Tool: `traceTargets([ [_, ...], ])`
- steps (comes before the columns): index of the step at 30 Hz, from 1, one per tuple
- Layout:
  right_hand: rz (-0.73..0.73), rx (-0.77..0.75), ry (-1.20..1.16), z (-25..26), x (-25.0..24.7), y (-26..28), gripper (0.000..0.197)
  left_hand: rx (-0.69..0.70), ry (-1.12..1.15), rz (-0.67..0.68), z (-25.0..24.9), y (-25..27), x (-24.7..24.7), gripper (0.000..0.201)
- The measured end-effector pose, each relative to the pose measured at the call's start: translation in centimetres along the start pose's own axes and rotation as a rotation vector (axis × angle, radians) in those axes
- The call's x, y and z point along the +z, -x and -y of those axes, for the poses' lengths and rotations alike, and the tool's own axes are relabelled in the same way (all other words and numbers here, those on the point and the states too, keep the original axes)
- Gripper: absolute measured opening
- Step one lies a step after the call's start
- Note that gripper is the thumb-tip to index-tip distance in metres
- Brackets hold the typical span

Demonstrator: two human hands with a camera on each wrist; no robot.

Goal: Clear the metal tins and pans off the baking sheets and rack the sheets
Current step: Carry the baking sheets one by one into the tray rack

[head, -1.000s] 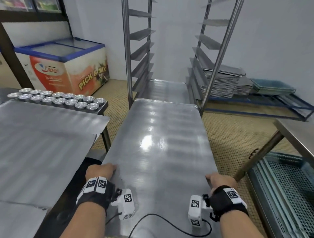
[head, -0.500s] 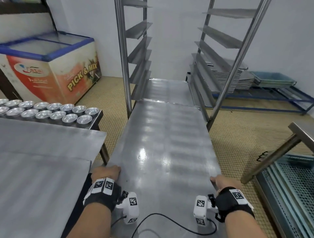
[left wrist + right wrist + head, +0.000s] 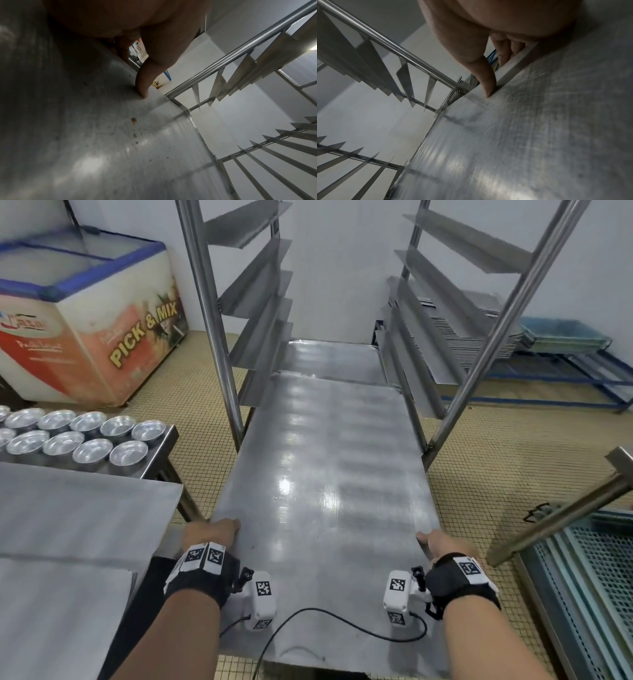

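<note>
The left hand [image 3: 209, 537] grips the near left edge of the baking sheet [image 3: 325, 474], thumb [image 3: 142, 86] pressed on top and fingers curled beneath. The right hand [image 3: 445, 544] grips the near right edge the same way. Both forearms reach forward, level. The sheet's far end sits between the rack [image 3: 219, 337] uprights, above another sheet [image 3: 332, 359]. Metal tins [image 3: 85, 436] stand on the left table [image 3: 161, 453].

Sheet [image 3: 325, 474] between rack [image 3: 219, 337] posts
</note>
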State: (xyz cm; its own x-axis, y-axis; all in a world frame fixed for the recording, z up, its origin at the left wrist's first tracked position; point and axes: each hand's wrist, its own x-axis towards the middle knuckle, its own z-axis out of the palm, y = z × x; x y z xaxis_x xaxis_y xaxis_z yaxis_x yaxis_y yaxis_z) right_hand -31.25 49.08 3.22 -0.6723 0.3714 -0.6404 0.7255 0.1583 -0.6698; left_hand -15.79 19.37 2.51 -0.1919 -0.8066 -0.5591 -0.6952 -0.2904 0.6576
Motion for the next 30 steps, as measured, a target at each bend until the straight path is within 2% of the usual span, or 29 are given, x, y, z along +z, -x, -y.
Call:
traceTargets([
  [4, 0.017, 0.001, 0.040, 3.3, 1.8, -2.1, 0.043, 0.001, 0.036, -0.004, -2.6, -1.9, 2.7, 0.059],
  [8, 0.013, 0.044, 0.092, 5.8, 3.8, -5.0, 0.050, -0.003, 0.013, -0.004, -4.7, -3.9, 5.2, 0.054],
  [12, -0.027, 0.061, 0.135, 7.6, 6.0, -7.7, 0.049, 0.013, 0.030, -0.025, -6.6, -6.0, 7.2, 0.048],
  [13, -0.035, 0.062, 0.129, 8.2, 6.4, -8.2, 0.048, 0.018, 0.048, -0.026, -7.0, -6.6, 7.7, 0.046],
  [15, -0.016, 0.068, 0.109, 9.3, 7.6, -9.7, 0.033, 0.027, 0.065, -0.027, -8.0, -7.6, 8.5, 0.046],
  [17, 0.025, 0.066, 0.076, 10.7, 8.5, -10.5, 0.042, 0.029, 0.077, -0.020, -9.0, -8.6, 9.4, 0.046],
  [22, 0.022, 0.024, 0.085, 12.8, 10.6, -13.0, 0.028, 0.032, 0.065, -0.035, -11.9, -10.4, 10.9, 0.047],
  [30, -0.027, -0.050, 0.142, 14.5, 12.5, -14.9, 0.057, 0.073, -0.032, -0.072, -14.3, -13.0, 12.2, 0.048],
])
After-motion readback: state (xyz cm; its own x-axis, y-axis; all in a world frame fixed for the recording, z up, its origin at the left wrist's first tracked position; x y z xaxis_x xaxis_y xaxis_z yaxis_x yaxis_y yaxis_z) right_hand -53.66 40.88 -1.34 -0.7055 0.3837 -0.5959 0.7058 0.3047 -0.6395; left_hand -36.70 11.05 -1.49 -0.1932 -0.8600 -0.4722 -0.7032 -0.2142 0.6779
